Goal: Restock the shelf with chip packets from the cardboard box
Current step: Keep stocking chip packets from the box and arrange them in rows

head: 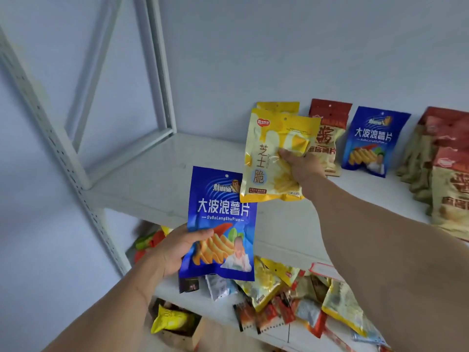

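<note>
Head view: right hand (302,165) pinches yellow packet (274,158) over the shelf (157,168), just before a standing yellow one (278,107). Left hand (175,250) grips blue packet (220,224), nearer. Advice: stand yellow upright, label forward, against its match.

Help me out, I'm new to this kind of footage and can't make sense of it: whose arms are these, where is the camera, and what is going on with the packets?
There is no machine here. A person wears a camera on the head, so you look down their own arms. The left hand holds a blue chip packet. The right hand holds a yellow packet up by the white shelf, in front of another yellow packet standing there. Further right stand a red packet and a second blue packet. A lower shelf holds a loose pile of mixed snacks.
</note>
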Demonstrator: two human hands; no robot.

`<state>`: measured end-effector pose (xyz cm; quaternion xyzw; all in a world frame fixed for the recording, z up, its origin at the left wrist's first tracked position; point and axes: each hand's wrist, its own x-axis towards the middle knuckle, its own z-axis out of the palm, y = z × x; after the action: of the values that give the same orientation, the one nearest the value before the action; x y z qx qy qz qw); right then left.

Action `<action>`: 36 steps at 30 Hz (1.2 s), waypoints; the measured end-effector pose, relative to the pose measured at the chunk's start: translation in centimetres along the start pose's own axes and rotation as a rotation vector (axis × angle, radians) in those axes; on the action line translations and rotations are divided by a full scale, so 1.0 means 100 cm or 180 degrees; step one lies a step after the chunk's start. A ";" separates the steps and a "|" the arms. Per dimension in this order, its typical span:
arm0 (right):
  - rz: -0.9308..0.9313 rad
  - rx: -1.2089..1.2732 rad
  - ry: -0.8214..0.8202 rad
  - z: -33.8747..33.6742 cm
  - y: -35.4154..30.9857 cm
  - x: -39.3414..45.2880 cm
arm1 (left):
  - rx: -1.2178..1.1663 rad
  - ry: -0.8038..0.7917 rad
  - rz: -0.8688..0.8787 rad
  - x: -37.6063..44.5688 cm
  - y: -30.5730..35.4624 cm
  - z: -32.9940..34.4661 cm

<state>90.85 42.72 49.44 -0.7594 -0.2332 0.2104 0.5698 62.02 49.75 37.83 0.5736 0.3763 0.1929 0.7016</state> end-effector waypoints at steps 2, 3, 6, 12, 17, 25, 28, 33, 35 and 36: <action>0.0010 0.0037 0.0123 0.003 -0.003 0.034 | 0.0094 -0.0051 0.0101 0.034 0.020 -0.002; 0.0036 0.0055 0.0193 0.007 -0.004 0.054 | 0.0136 -0.0095 0.0127 0.055 0.029 -0.005; 0.0169 -0.0012 0.0311 0.017 -0.003 0.093 | 0.0336 -0.0238 0.0141 0.095 0.049 -0.014; 0.0329 0.0151 0.0561 0.039 0.003 0.171 | 0.0339 -0.0442 0.0077 0.178 0.085 -0.033; 0.0320 0.0140 0.0580 0.054 0.014 0.220 | 0.0231 -0.0370 0.0033 0.221 0.093 -0.040; 0.0370 0.0069 0.0451 0.081 0.026 0.275 | -0.0041 -0.0280 0.0042 0.265 0.105 -0.056; 0.0355 0.0003 0.0453 0.089 0.033 0.289 | -0.0057 -0.0289 0.0027 0.276 0.109 -0.055; 0.0319 -0.0044 0.0656 0.095 0.037 0.303 | -0.0160 -0.0427 0.0009 0.290 0.111 -0.052; 0.0320 -0.0006 0.0713 0.097 0.039 0.305 | -0.0223 -0.0479 -0.0032 0.293 0.111 -0.052; 0.0319 0.0040 0.0745 0.098 0.038 0.304 | -0.0231 -0.0510 -0.0036 0.294 0.111 -0.051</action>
<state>109.97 67.34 41.58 -0.7859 -0.1256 0.1499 0.5866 78.85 76.71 39.08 0.5593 0.3149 0.1559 0.7508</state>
